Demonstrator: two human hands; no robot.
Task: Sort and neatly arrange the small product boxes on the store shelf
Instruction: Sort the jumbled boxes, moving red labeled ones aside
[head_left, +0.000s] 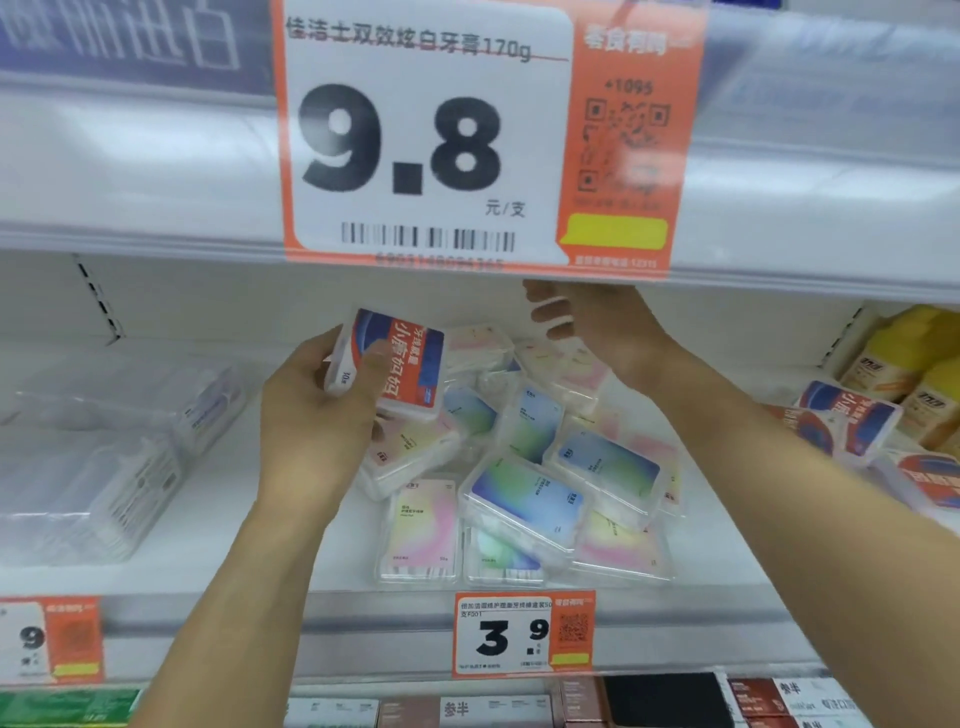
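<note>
White store shelf (727, 582), pastel boxes (524, 499) heaped mid-shelf. My left hand (317, 410) clamps the red-and-blue box (400, 358) above them; right hand (582, 317) hovers open, holding nothing. Light, stiff, slick plastic, I reckon — grip the long edges.

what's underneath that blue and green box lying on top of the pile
The blue-green box lies tilted across other boxes: a yellow-pink box shows at its right and a green-blue box at its lower left. Whatever lies directly beneath its middle is covered.
</note>
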